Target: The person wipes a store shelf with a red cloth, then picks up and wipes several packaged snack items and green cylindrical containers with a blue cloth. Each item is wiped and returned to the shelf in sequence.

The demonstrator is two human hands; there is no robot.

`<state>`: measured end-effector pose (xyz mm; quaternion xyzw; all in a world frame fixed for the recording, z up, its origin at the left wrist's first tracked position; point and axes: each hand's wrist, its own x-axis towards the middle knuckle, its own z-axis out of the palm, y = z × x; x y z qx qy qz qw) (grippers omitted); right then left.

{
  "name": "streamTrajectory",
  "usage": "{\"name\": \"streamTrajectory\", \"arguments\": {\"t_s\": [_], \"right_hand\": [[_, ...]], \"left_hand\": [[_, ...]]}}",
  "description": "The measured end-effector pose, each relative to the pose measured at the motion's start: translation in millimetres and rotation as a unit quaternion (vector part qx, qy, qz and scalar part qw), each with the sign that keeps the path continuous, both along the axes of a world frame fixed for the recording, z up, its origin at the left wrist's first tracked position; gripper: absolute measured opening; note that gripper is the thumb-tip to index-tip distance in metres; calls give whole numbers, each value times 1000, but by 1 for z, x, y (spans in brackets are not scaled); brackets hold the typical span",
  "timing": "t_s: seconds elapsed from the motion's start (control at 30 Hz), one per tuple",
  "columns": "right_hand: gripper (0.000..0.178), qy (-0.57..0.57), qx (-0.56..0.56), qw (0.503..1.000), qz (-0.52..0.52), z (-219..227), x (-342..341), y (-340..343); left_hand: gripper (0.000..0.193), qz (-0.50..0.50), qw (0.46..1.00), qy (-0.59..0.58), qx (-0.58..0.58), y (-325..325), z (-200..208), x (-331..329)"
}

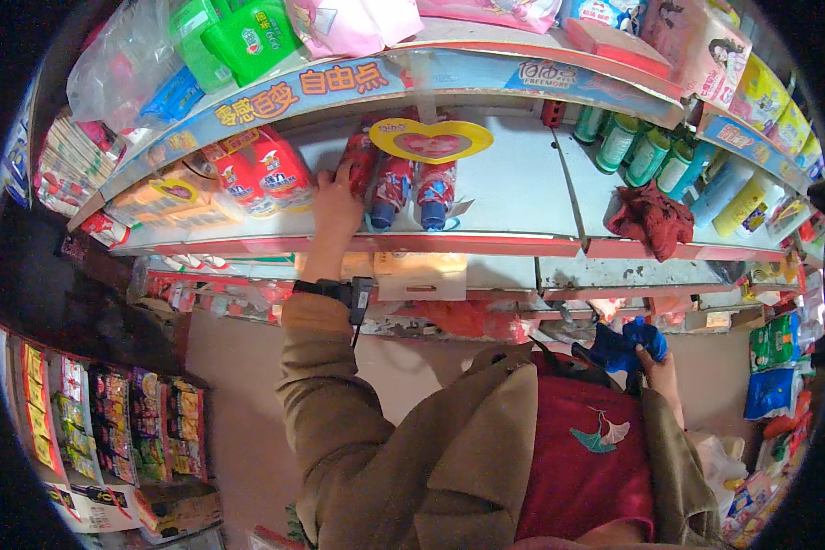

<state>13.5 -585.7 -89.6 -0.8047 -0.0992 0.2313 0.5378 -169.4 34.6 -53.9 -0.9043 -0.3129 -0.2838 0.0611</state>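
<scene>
My left hand (337,203) reaches up to the shelf with its fingers closed against a red bottle (361,158), partly hidden behind them. To its right, two similar red bottles (394,179) with blue caps pointing toward me stand under a yellow heart-shaped tag (431,141). Left of the hand are large red packs or jugs (280,170) with white labels. Low on the right, my right hand (658,367) grips a crumpled blue cloth (619,346) in front of my body. A dark red cloth (651,220) lies bunched at the shelf's front edge.
The white shelf (513,183) has a red front edge (486,245). Green cans (651,151) stand at its right, orange-wrapped packs (170,197) at its left. Packaged goods fill the shelf above. A cardboard box (422,275) sits below. A snack rack (110,417) stands lower left.
</scene>
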Motion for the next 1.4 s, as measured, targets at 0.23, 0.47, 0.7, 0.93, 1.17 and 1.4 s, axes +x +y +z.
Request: {"name": "streamTrajectory", "arguments": {"t_s": [0.23, 0.47, 0.7, 0.93, 1.17, 1.4], "right_hand": [[27, -12, 31, 999, 1, -2, 21, -26], [23, -31, 22, 999, -10, -9, 41, -45], [23, -26, 8, 1000, 7, -7, 40, -51], [23, -6, 18, 1000, 24, -11, 31, -46], [24, 13, 15, 1000, 1, -15, 14, -45], [26, -10, 42, 999, 9, -23, 7, -42]], "left_hand": [[67, 24, 994, -54, -93, -1, 1, 1], [64, 55, 990, -46, -119, 1, 6, 1], [53, 101, 993, 33, -57, -21, 20, 4], [48, 0, 997, 11, -72, -54, 40, 42], [66, -16, 995, 93, -24, -49, 27, 59], [67, 2, 992, 82, -95, -43, 29, 57]]}}
